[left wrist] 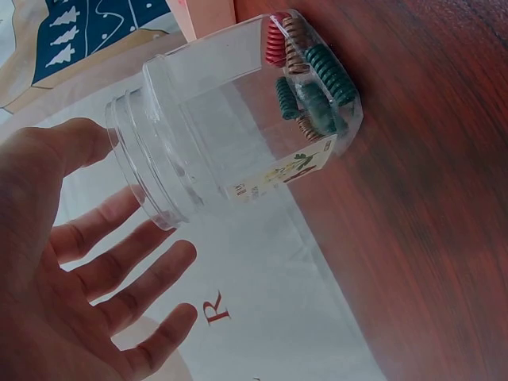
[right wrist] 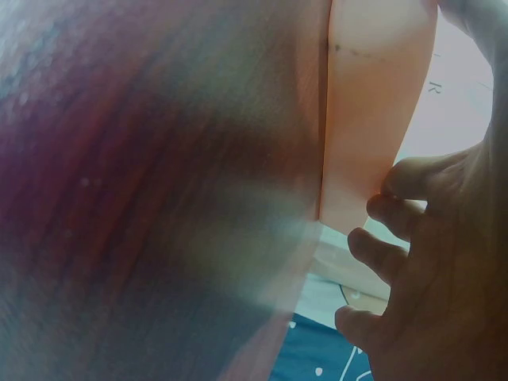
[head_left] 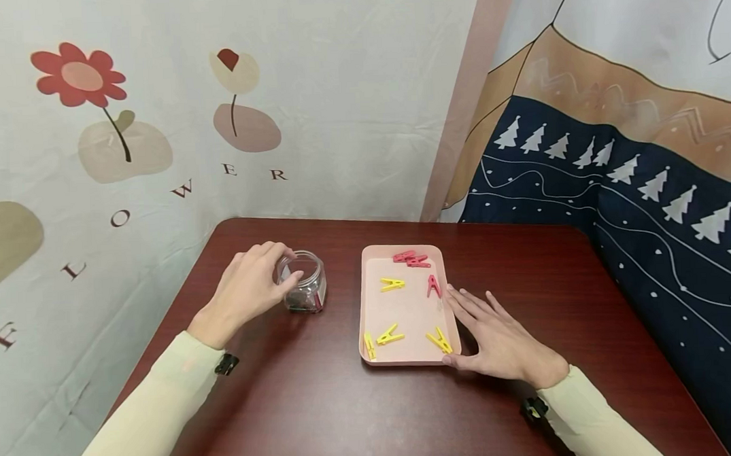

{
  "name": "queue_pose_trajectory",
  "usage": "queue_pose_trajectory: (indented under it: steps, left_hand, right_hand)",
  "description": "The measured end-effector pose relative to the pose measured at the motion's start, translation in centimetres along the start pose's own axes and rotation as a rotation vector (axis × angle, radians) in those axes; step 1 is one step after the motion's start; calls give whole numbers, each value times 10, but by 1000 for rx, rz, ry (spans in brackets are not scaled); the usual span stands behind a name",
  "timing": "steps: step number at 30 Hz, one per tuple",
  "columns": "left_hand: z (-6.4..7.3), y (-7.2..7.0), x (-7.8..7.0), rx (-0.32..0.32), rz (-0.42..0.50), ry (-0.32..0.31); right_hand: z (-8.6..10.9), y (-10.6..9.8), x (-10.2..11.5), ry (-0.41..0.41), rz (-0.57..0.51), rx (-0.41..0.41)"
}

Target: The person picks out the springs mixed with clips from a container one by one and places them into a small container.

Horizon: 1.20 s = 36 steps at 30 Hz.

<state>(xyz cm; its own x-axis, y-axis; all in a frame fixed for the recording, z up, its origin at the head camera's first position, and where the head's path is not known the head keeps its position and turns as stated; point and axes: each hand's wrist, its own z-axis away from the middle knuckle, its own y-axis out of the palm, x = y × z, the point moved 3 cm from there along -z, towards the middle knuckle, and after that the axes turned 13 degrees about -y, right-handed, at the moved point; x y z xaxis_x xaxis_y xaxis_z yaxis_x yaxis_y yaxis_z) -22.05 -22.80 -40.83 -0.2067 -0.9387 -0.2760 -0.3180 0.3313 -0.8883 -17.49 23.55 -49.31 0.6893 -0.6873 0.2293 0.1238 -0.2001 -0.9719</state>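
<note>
My left hand has its thumb and index finger around the rim of a clear jar standing on the table. In the left wrist view, ribbed, coil-like pieces in green, red and brown lie at the jar's bottom. The mouth of the jar is uncovered. A pink tray sits right of the jar, holding several red clothespins and several yellow clothespins. My right hand, fingers extended, touches the tray's right side, its thumb at the near right corner.
The dark red wooden table has its far edge against a pale curtain with flower prints. On the right hangs a dark blue cloth with white trees. A band with a small device is on each wrist.
</note>
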Motion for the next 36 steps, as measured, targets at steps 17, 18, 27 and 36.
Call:
queue_pose_trajectory:
  steps: [17,18,27,36]
  left_hand:
    - [0,2,-4,-20,9,-12]
    - [0,3,-5,-17,8,-14]
    - [4,3,-18,-26,10,-4]
    - [11,4,-38,-37,35,38]
  right_hand:
    - [-1,2,-2,10,2,-1]
    - [-1,2,-2,9,4,-2]
    - [-1,2,-2,5,12,-5]
    - [0,2,-1,7,1,-8]
